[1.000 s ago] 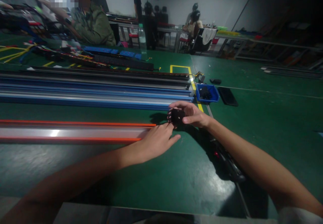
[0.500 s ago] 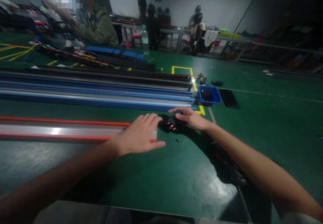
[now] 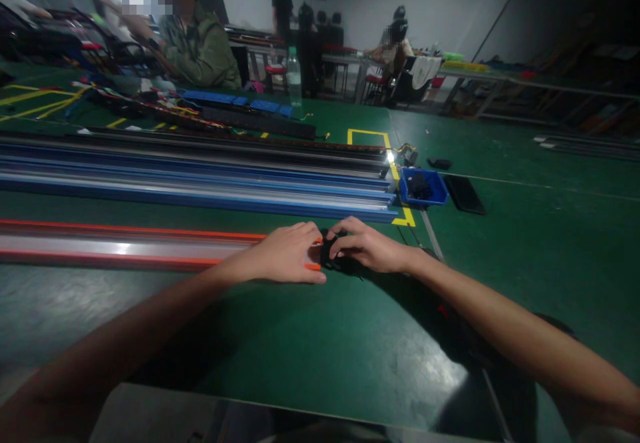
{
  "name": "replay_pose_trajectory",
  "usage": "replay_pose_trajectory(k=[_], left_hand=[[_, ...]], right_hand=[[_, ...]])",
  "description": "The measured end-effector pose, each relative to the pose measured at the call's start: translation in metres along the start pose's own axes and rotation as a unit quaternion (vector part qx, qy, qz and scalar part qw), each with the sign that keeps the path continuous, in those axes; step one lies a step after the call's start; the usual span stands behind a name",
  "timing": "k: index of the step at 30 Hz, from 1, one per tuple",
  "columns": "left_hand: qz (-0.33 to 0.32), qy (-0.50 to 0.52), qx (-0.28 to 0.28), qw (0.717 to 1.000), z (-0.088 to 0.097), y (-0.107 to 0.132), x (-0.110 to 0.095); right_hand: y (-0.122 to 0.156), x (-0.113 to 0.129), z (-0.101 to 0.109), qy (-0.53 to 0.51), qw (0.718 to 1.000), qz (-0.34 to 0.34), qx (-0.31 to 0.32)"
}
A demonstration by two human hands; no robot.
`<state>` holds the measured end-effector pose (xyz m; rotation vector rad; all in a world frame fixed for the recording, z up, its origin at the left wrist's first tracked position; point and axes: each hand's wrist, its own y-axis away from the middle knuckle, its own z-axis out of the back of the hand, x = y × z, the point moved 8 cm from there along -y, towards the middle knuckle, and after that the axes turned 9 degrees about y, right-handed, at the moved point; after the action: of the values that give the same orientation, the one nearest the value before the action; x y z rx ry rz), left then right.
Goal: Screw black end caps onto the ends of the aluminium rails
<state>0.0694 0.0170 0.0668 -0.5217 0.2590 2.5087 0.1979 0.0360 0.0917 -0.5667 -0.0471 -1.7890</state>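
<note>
The orange-edged profile (image 3: pixel 120 246) lay on the green surface (image 3: pixel 300 343), its long axis running roughly from 9 to 3 o'clock. Its visible end pointed to 3 o'clock; the other end ran out of view at 9. Right at that 3 o'clock end sat a small black piece (image 3: pixel 327 252), which looked lined up with the profile, though its own facing was hidden by fingers and shadow.

The left hand (image 3: pixel 287 253) was partly open, palm down across the profile's end, thumb towards 4 o'clock; whether it gripped or only steadied could not be told. The right hand (image 3: pixel 367 244) came in from 3 o'clock, fingers half curled, with hold of the black piece.

As far as could be judged, the two parts had met or nearly so; whether the joint was seated stayed hidden. Beyond, towards 12 o'clock, blue-edged profiles (image 3: pixel 200 190) lay nearly parallel, touched by neither hand. Dark parts (image 3: pixel 421 187) sat in a blue bin (image 3: pixel 439 194) between 1 and 2 o'clock from the right hand.
</note>
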Motion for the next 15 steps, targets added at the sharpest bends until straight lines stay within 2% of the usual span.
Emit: replay_pose_trajectory(k=[8,15], left_hand=[[0.004,-0.008,0.019,1.000,-0.002,-0.003,0.005],[-0.012,-0.006,0.003,1.000,-0.002,-0.003,0.002]], right_hand=[[-0.003,0.019,-0.012,-0.026,0.999,0.033,-0.023],[0.002,0.013,-0.024,-0.018,0.999,0.008,-0.048]])
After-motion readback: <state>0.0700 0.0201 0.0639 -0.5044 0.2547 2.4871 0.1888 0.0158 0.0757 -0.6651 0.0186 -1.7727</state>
